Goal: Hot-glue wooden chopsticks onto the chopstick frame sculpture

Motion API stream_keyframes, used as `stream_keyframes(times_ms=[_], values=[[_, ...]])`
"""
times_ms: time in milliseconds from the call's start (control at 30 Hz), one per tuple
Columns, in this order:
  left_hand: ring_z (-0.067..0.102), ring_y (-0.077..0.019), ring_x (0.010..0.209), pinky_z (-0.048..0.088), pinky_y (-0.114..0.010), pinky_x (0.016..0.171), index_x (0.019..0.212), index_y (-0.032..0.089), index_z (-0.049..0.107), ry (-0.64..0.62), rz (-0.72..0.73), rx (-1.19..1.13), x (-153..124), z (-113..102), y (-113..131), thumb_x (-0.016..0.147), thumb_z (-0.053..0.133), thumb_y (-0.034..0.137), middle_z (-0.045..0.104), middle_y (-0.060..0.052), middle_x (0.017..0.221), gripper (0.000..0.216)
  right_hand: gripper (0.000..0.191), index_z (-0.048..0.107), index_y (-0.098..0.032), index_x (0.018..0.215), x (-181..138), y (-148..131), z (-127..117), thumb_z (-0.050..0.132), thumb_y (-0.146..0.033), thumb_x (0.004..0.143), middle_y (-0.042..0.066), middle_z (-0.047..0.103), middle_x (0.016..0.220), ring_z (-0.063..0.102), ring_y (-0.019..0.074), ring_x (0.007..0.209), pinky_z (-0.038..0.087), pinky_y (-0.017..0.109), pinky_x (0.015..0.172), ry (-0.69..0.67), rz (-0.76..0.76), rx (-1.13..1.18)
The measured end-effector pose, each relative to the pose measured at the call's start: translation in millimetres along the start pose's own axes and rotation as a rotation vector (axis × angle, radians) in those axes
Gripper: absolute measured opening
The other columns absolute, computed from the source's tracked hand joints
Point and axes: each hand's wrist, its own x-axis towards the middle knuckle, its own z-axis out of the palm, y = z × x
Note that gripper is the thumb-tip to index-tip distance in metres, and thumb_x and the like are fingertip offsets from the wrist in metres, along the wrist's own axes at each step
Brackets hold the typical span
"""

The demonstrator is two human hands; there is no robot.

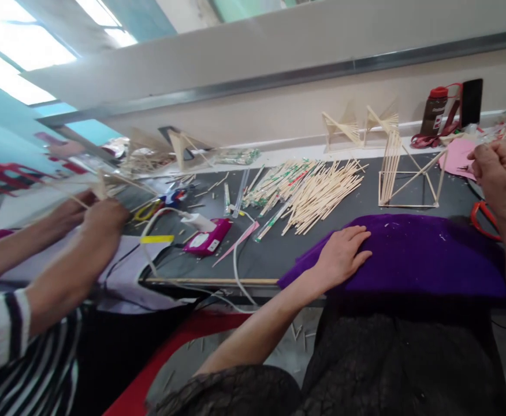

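Observation:
My left hand (343, 254) lies flat, fingers stretched out, on the left end of a purple cloth (426, 254) spread along the near edge of the dark table (270, 257). Far to the right, my right hand (502, 173) is raised and closed in a fist beside a pink sheet (456, 156); what it grips is hidden. A cube-like frame of thin wooden sticks (409, 173) stands between the hands, behind the cloth. A loose pile of wooden sticks (317, 190) lies to the left of it.
A co-worker in a striped sleeve sits at left, both hands (99, 216) on a stick piece. Nearby are a magenta device (207, 238), a white cable (235, 271) and yellow-handled scissors (147, 211). Red-handled scissors (482, 222), a red-capped bottle (435, 110) and more stick models (343, 127) stand at the back.

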Motion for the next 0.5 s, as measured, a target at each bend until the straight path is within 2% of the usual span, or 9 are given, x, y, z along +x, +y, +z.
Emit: stream_keyframes(times_ms=[67,133,233,300,400,500], values=[[0.055,-0.0286,0.132,0.045,-0.048,0.109,0.130,0.015,0.062,0.032,0.003,0.005,-3,6,-1,0.097,0.053,0.038,0.062,-0.017,0.140,0.041,0.016,0.068,-0.017,0.073,-16,-20,8,0.063,-0.019,0.088,0.002,0.058,0.056,0.050,0.0092,0.051,0.038,0.026,0.053,-0.107,-0.245,-0.074],[0.055,-0.0283,0.132,0.045,-0.048,0.108,0.129,0.016,0.063,0.057,0.006,0.008,-3,9,-1,0.097,0.053,0.038,0.062,-0.017,0.139,0.040,0.018,0.070,-0.017,0.076,-35,-40,20,0.063,-0.023,0.091,0.004,0.067,0.063,0.056,0.0104,0.055,0.037,0.025,0.053,-0.346,-0.520,-0.124],[0.056,-0.0283,0.131,0.046,-0.047,0.108,0.128,0.016,0.063,0.081,0.017,-0.003,-3,10,-1,0.097,0.053,0.036,0.063,-0.016,0.138,0.039,0.027,0.071,-0.018,0.076,-66,-64,42,0.056,-0.028,0.096,0.002,0.070,0.068,0.057,0.0110,0.056,0.033,0.026,0.051,-0.617,-0.854,-0.119],[0.057,-0.0291,0.130,0.046,-0.048,0.107,0.128,0.015,0.064,0.073,0.026,-0.019,-2,10,-2,0.095,0.055,0.035,0.063,-0.017,0.138,0.039,0.033,0.069,-0.019,0.072,-84,-79,53,0.052,-0.029,0.098,0.000,0.065,0.064,0.052,0.0108,0.053,0.028,0.028,0.050,-0.706,-1.014,-0.019],[0.057,-0.0296,0.130,0.046,-0.049,0.107,0.128,0.015,0.064,0.044,0.009,-0.038,-2,12,-6,0.091,0.058,0.029,0.063,-0.017,0.138,0.040,0.037,0.068,-0.019,0.072,-103,-105,57,0.045,-0.025,0.100,0.000,0.063,0.063,0.047,0.0121,0.054,0.022,0.029,0.050,-0.842,-1.095,0.078],[0.058,-0.0277,0.128,0.045,-0.049,0.109,0.125,0.017,0.066,0.098,-0.024,-0.112,-2,12,-7,0.092,0.057,0.026,0.065,-0.015,0.136,0.036,0.030,0.068,-0.019,0.074,-117,-133,47,0.052,-0.026,0.098,0.001,0.063,0.065,0.046,0.0132,0.054,0.018,0.031,0.051,-1.010,-1.122,0.116]])
